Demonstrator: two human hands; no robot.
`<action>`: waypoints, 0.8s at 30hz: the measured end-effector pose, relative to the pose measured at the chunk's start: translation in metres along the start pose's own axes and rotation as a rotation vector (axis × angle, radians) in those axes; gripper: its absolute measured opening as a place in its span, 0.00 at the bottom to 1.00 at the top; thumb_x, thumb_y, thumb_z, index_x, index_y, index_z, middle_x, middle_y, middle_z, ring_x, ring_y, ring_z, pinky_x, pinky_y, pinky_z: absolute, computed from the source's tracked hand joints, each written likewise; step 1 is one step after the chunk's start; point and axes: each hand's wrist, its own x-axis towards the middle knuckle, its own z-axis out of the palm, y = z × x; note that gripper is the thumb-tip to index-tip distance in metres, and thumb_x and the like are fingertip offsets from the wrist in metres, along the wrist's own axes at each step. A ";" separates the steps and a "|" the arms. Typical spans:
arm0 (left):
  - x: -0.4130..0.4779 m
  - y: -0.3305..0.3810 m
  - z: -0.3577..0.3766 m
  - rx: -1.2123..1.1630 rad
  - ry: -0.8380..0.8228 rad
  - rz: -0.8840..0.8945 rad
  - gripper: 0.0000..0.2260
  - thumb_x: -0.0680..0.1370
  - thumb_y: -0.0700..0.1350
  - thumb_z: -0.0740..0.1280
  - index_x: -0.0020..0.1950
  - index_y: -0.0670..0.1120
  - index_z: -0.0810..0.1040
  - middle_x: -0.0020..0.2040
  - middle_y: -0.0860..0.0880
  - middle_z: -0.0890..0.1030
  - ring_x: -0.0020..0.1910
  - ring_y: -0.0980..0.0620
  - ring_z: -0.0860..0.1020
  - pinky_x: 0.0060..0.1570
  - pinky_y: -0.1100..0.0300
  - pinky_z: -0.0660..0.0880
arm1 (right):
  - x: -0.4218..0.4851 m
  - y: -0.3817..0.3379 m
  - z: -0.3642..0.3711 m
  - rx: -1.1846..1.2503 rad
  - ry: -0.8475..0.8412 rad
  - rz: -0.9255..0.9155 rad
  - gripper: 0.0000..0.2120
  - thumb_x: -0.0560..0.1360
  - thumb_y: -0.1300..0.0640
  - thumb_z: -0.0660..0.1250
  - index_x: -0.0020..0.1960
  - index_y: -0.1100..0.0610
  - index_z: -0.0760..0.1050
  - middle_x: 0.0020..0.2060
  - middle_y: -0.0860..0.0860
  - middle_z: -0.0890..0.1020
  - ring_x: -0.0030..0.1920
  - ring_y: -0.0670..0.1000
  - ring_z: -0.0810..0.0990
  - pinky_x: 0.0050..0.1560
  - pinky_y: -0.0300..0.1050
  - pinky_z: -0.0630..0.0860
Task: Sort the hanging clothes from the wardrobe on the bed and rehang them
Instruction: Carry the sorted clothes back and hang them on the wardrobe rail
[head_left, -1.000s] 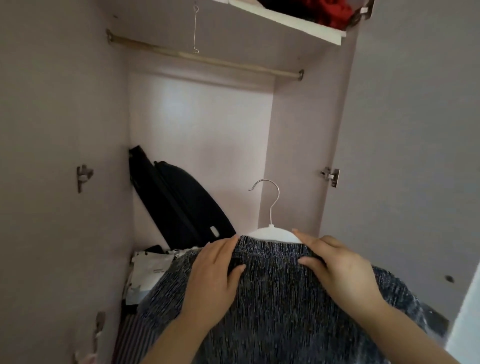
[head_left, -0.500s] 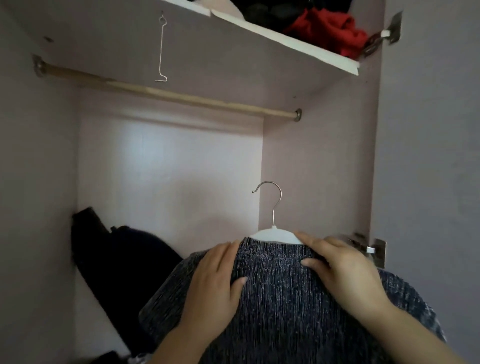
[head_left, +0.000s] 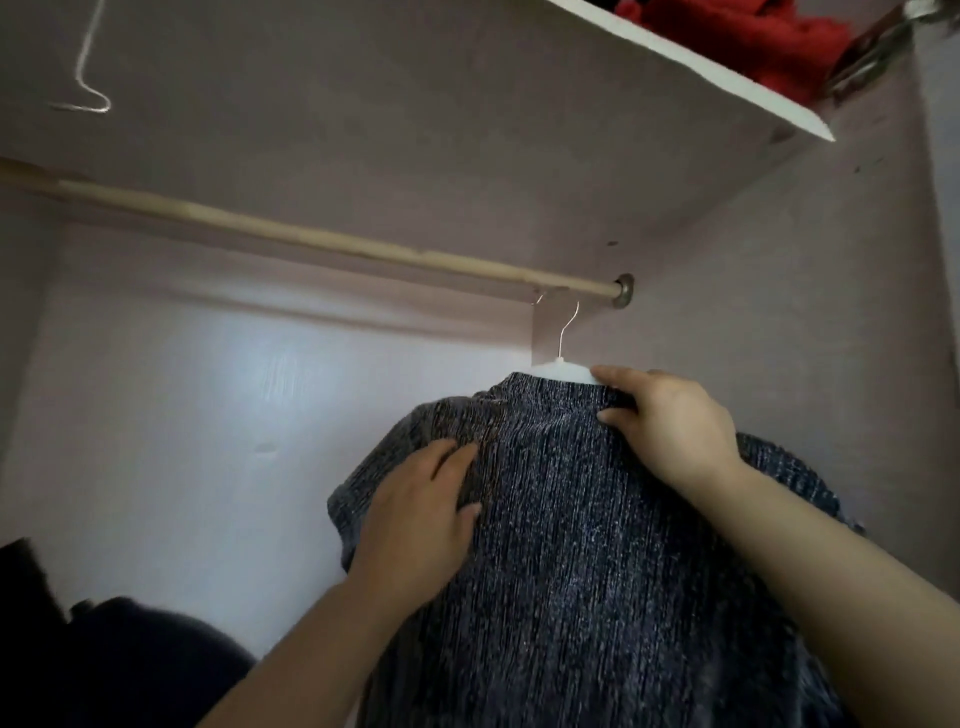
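Observation:
A dark grey ribbed knit garment (head_left: 582, 561) hangs on a white hanger (head_left: 563, 371) whose thin metal hook (head_left: 566, 327) reaches the right end of the wooden rail (head_left: 322, 244) inside the wardrobe. My right hand (head_left: 670, 421) grips the garment's neck and the hanger's right shoulder, thumb under the fabric edge. My left hand (head_left: 421, 514) holds the garment's left shoulder, fingers curled over the fabric. The lower part of the garment runs out of the frame.
A bare wire hook (head_left: 85, 78) hangs from the shelf underside at top left. Red clothes (head_left: 737, 36) lie on the white shelf (head_left: 727, 85) above the rail. Dark bags (head_left: 104, 660) sit at bottom left. The wardrobe's right side wall (head_left: 810, 322) is close to the hanger.
Both hands have lifted the garment up and to the right; the hook has risen from mid-wardrobe to the rail's right end. The view has tilted upward.

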 end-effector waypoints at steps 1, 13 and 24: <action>0.010 -0.004 0.001 0.013 0.031 0.001 0.25 0.77 0.51 0.63 0.73 0.50 0.62 0.71 0.50 0.65 0.68 0.50 0.65 0.69 0.54 0.62 | 0.018 0.004 0.003 -0.019 0.013 0.005 0.21 0.75 0.50 0.66 0.66 0.40 0.68 0.58 0.49 0.78 0.58 0.55 0.76 0.45 0.45 0.70; 0.054 -0.056 0.016 0.183 0.105 -0.063 0.24 0.77 0.52 0.63 0.72 0.53 0.63 0.68 0.55 0.68 0.65 0.54 0.68 0.63 0.60 0.64 | 0.132 0.025 0.027 -0.175 0.093 0.227 0.14 0.77 0.53 0.65 0.62 0.50 0.75 0.51 0.54 0.80 0.50 0.57 0.79 0.40 0.44 0.71; 0.041 -0.054 0.037 0.150 0.053 -0.076 0.23 0.74 0.49 0.69 0.68 0.50 0.71 0.64 0.51 0.75 0.60 0.50 0.75 0.59 0.55 0.69 | 0.110 0.033 0.053 -0.384 0.021 0.261 0.09 0.76 0.62 0.62 0.55 0.54 0.76 0.48 0.52 0.80 0.46 0.56 0.79 0.37 0.43 0.69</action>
